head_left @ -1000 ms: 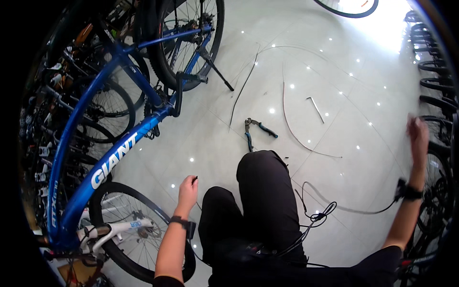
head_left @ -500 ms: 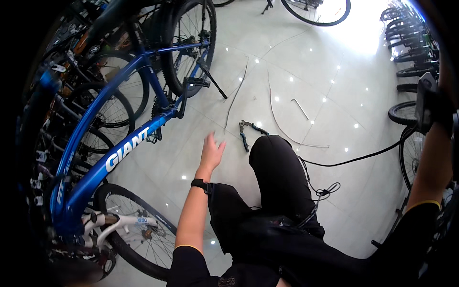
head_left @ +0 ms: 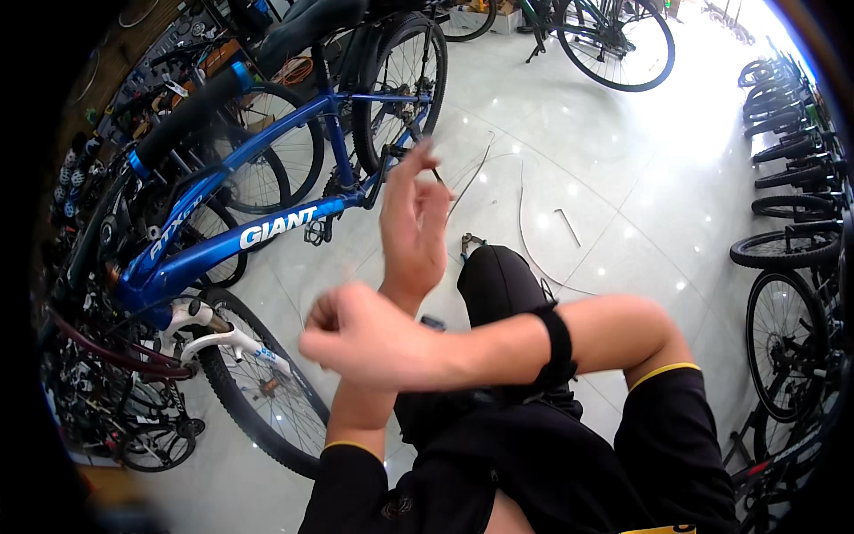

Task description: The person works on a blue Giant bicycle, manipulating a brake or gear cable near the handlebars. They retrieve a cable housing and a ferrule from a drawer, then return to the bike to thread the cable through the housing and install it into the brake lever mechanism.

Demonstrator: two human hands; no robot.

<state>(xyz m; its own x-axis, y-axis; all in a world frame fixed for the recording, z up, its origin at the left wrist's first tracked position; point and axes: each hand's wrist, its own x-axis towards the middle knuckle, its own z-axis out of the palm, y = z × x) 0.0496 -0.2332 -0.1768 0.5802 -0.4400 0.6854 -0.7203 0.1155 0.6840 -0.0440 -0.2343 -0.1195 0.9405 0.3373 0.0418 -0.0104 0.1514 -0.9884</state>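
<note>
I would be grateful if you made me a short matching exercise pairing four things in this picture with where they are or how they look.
Things:
1. Left hand
2. Hex key
3. Right hand
4. Bicycle fork

Descriptions:
A. crosses in front of the left forearm
B. white, at the front of the blue bicycle
C. open, higher in the picture than the other hand
D. lies on the tiled floor

Right pairs: 1-C, 2-D, 3-A, 4-B.
</note>
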